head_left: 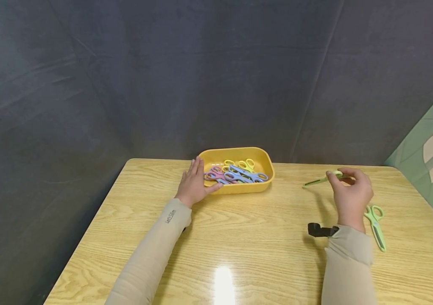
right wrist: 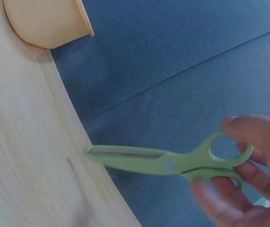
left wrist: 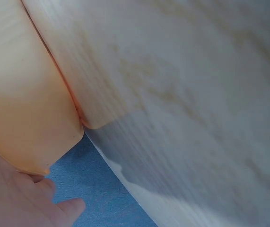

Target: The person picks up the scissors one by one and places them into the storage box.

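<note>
My right hand (head_left: 350,192) pinches a pair of green scissors (head_left: 321,179) by the handles, held above the table with the blades pointing left; the right wrist view shows the green scissors (right wrist: 172,163) closed, fingers (right wrist: 253,137) curled round the loops. My left hand (head_left: 195,182) lies with straight fingers against the left side of a yellow tray (head_left: 266,163), whose wall (left wrist: 26,118) fills the left wrist view next to my fingers (left wrist: 64,208). Inside the tray lie several pink, blue and yellow scissors (head_left: 235,173).
A second pair of green scissors (head_left: 375,224) lies on the wooden table (head_left: 239,237) right of my right hand. A black wrist-camera mount (head_left: 320,229) sticks out from the right sleeve. Dark fabric walls enclose the table's back and left.
</note>
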The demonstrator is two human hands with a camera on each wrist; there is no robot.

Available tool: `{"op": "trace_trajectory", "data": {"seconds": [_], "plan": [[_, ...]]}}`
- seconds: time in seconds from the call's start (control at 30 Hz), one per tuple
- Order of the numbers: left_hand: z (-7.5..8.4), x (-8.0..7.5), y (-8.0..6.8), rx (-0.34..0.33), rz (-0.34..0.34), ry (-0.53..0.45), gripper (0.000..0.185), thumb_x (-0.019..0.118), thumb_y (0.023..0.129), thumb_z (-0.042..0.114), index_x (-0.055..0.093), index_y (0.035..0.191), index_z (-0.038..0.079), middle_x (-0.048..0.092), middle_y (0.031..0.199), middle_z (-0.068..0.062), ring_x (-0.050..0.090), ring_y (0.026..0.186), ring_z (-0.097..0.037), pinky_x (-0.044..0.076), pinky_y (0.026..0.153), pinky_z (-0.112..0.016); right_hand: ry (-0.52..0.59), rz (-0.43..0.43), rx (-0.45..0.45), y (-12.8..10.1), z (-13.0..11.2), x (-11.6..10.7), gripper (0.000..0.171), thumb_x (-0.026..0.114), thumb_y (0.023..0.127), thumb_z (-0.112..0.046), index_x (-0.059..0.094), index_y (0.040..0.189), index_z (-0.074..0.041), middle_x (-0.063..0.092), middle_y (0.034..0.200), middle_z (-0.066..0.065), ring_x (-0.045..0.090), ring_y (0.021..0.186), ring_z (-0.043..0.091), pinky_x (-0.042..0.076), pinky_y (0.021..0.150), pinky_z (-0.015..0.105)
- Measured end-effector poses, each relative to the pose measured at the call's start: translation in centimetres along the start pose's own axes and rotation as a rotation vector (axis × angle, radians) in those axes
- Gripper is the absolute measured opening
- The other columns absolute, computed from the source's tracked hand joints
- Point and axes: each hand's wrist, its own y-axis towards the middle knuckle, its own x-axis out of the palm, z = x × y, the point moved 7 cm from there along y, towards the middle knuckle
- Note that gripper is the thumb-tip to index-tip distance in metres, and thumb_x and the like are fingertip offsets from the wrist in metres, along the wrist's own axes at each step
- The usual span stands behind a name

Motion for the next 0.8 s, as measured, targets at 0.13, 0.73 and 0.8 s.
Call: {"op": "trace_trajectory", "data": {"seconds": [0.13,0.73,0.8], "plan": [[-0.1,0.1,0.1,0.005,0.006,0.006,0.117,0.058,0.088,0.075,0.006,0.162,0.001,0.002,0.170,-0.015,0.002,0.156,-0.030,0.014,0.121,-0.058,0.032,0.024,-0.049,-0.2,-0.7,0.2,0.033,0.080,0.088,-0.019,0.071,0.112,0.002,0.047,0.098,-0.019,0.052,0.087,-0.005,0.046,0.073,0.007],[-0.1,0.1,0.1,-0.005,-0.007,-0.002,0.117,0.058,0.087,0.075,0.006,0.162,0.001,0.002,0.170,-0.015,0.003,0.156,-0.029,0.013,0.122,-0.057,0.248,0.048,-0.084,-1.0,-2.2,1.9,0.031,0.082,0.086,-0.011,0.072,0.110,0.004,0.051,0.100,-0.014,0.059,0.096,0.002,0.051,0.080,0.012],[-0.1,0.0,0.1,-0.005,-0.006,0.002,0.117,0.058,0.087,0.075,0.006,0.162,0.001,0.002,0.170,-0.015,0.003,0.156,-0.029,0.013,0.122,-0.057,0.269,0.052,-0.104,-1.2,-2.5,2.0,0.031,0.082,0.086,-0.010,0.071,0.109,0.006,0.051,0.099,-0.014,0.059,0.096,0.003,0.052,0.081,0.012]]}}
